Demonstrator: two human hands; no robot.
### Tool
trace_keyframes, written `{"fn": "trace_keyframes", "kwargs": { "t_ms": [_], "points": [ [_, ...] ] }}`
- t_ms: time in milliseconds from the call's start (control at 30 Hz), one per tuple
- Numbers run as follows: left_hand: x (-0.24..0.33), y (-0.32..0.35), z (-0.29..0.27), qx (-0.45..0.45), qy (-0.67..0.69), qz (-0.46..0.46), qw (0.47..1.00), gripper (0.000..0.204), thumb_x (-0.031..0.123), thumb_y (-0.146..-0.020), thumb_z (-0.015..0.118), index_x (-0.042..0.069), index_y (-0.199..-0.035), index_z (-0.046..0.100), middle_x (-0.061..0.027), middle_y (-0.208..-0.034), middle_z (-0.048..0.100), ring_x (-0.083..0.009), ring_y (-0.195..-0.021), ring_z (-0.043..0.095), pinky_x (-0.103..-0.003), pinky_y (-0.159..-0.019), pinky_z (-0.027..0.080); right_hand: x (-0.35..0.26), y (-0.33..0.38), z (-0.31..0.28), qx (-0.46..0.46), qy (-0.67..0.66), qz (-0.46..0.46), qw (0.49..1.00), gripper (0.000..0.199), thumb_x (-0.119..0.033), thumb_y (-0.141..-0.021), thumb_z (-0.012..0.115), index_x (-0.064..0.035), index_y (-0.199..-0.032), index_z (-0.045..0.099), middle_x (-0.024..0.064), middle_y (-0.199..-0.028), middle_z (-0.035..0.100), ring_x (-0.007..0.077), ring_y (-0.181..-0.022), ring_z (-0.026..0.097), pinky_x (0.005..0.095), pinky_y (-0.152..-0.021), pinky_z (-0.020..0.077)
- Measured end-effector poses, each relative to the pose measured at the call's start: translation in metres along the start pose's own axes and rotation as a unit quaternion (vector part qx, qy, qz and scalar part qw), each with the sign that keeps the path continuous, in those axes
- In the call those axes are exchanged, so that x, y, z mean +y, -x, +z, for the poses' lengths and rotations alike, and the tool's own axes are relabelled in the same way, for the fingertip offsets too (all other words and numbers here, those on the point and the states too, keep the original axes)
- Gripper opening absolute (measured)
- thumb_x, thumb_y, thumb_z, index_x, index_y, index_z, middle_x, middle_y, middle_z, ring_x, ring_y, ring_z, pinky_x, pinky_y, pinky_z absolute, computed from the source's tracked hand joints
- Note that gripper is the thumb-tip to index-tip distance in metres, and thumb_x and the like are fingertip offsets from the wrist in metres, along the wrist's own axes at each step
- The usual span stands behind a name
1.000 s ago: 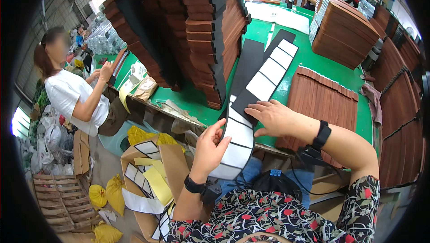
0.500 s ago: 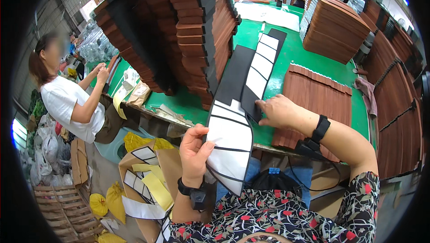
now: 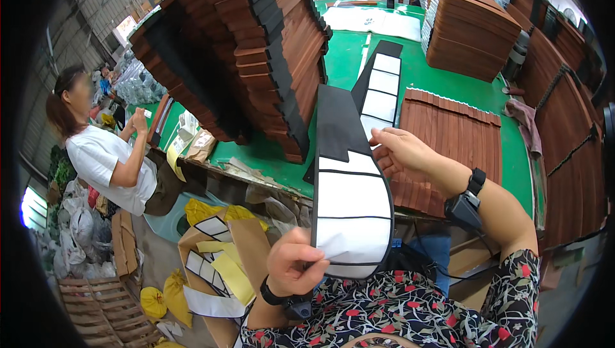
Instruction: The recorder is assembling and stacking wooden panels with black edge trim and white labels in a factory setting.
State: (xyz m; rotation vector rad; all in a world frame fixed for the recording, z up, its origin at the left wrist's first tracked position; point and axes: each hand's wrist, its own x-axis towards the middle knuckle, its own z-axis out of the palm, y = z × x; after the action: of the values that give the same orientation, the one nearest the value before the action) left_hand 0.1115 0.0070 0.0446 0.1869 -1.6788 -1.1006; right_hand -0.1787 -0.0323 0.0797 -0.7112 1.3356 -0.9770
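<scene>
Apparently snugly, we had the near end of the black-and-white strip (image 3: pixel 354 194) pinched between the thumb and bent fingers of our left hand (image 3: pixel 296 261), with no gap in that hold. Our right hand (image 3: pixel 403 152) was half curled just beside the strip's right edge; we could not tell whether its fingers gripped anything. The strip's near end hung over our lap and its black far end reached above the green table (image 3: pixel 346 59). We judged it light, thin and floppy, since it bowed, perhaps slick on the white face and easily creased; its two long edges looked the best places to take hold. Four white panels showed on it, and four on the second strip (image 3: pixel 382 88) beyond. Farther out we counted one brown slatted mat (image 3: pixel 464 130) lying at right, one tall brown stack (image 3: pixel 269 59) at left, one squarer brown stack (image 3: pixel 474 34) at far right, one cardboard box (image 3: pixel 252 245) below, and one co-worker in white (image 3: pixel 106 168).
</scene>
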Motion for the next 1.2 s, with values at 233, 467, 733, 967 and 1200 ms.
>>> {"fn": "trace_keyframes", "kwargs": {
  "t_ms": [233, 467, 733, 967, 1200],
  "points": [
    [-0.022, 0.014, -0.019, -0.135, 0.187, -0.318, 0.920, 0.125, 0.021, -0.077, 0.080, 0.015, -0.150, -0.021, -0.0218, -0.149, 0.034, -0.0320, -0.137, 0.038, -0.044, -0.107, 0.036, 0.019, 0.003, 0.008, -0.013, -0.047, -0.210, 0.976, 0.025, -0.008, -0.090, 0.067, -0.0057, -0.107, 0.049, 0.0004, -0.087, 0.058, 0.0070, -0.078, 0.055, 0.0220, -0.068, 0.0458],
    [-0.047, -0.052, -0.001, 0.084, 0.301, -0.380, 0.870, 0.065, 0.019, -0.097, 0.059, 0.000, -0.148, 0.025, -0.0160, -0.132, 0.053, -0.0179, -0.113, 0.058, -0.034, -0.094, 0.049, 0.031, 0.023, 0.024, -0.015, 0.135, -0.295, 0.946, 0.022, -0.007, -0.090, 0.065, -0.0030, -0.111, 0.059, 0.0006, -0.086, 0.056, 0.0091, -0.081, 0.055, 0.0255, -0.074, 0.0467],
    [-0.041, -0.087, 0.026, 0.020, 0.193, -0.330, 0.924, 0.038, 0.010, -0.094, 0.062, -0.006, -0.127, 0.052, -0.0099, -0.113, 0.065, -0.0123, -0.099, 0.062, -0.026, -0.089, 0.050, 0.007, 0.075, 0.032, 0.147, 0.504, -0.592, 0.611, 0.050, -0.017, -0.068, 0.080, -0.0002, -0.111, 0.061, 0.0127, -0.104, 0.057, 0.0295, -0.091, 0.058, 0.0394, -0.079, 0.0497],
    [-0.038, -0.100, 0.055, 0.034, 0.183, -0.282, 0.941, 0.069, 0.003, -0.093, 0.062, -0.005, -0.148, 0.021, -0.0145, -0.109, 0.066, -0.0129, -0.099, 0.063, -0.024, -0.087, 0.050, 0.021, 0.075, 0.011, 0.139, 0.468, -0.554, 0.675, 0.047, -0.016, -0.071, 0.080, 0.0012, -0.109, 0.061, 0.0146, -0.102, 0.060, 0.0310, -0.090, 0.062, 0.0373, -0.077, 0.0532],
    [-0.034, -0.101, 0.079, 0.023, 0.142, -0.236, 0.961, 0.064, 0.001, -0.093, 0.061, -0.003, -0.147, 0.026, -0.0124, -0.106, 0.065, -0.0120, -0.097, 0.062, -0.024, -0.086, 0.049, 0.025, 0.087, 0.003, 0.196, 0.461, -0.583, 0.640, 0.042, -0.016, -0.072, 0.078, 0.0010, -0.106, 0.061, 0.0141, -0.098, 0.062, 0.0294, -0.086, 0.064, 0.0352, -0.073, 0.0547]
  ]
}}
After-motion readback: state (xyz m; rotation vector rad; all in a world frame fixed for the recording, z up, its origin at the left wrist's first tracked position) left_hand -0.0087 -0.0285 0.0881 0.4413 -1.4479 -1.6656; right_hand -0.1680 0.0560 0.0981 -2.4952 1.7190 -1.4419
